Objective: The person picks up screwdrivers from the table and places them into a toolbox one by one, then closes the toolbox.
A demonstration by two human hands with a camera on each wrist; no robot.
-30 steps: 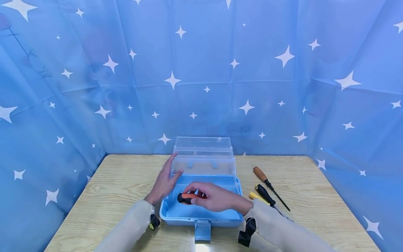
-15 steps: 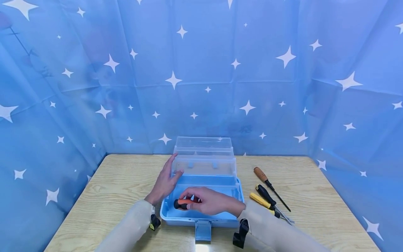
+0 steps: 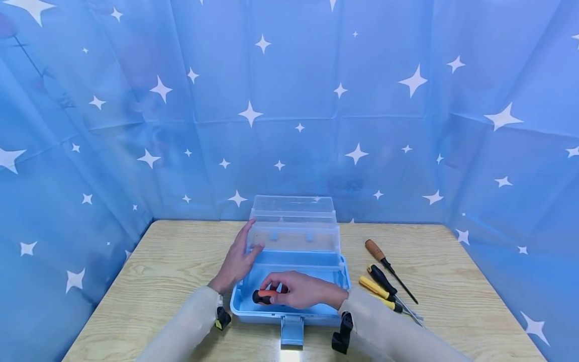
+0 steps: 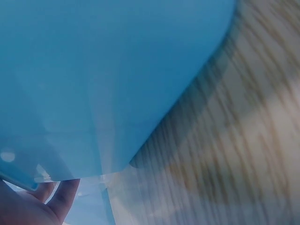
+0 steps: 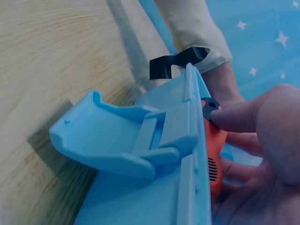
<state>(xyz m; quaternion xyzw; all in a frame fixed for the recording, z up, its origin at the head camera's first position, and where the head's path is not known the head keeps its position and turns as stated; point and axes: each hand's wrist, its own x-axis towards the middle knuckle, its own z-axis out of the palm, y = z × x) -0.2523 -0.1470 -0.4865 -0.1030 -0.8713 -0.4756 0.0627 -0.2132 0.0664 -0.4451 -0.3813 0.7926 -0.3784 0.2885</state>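
Observation:
An open light-blue toolbox [image 3: 289,318] with a clear lid [image 3: 293,236] stands before me. My right hand [image 3: 300,290] is low inside it and grips a thick orange-and-black handle [image 3: 267,296], like a screwdriver's. In the right wrist view the handle [image 5: 214,154] lies along the inside of the front wall, with my thumb on its black end. Its other end is hidden by the hand and wall. My left hand [image 3: 237,261] rests against the left rear corner, fingers straight along the lid and thumb spread; in the left wrist view the box wall covers most of it.
A brown-handled screwdriver [image 3: 374,249], a black-handled one [image 3: 380,276] and yellow-handled ones [image 3: 373,286] lie on the table [image 3: 181,271] right of the box. The front latch [image 3: 291,332] hangs down. A blue star-patterned curtain [image 3: 289,141] stands behind.
My right hand has moved slightly left and lower in the box with the orange-and-black handle. Its sleeve has uncovered more of the yellow-handled screwdrivers. The left hand has stayed put.

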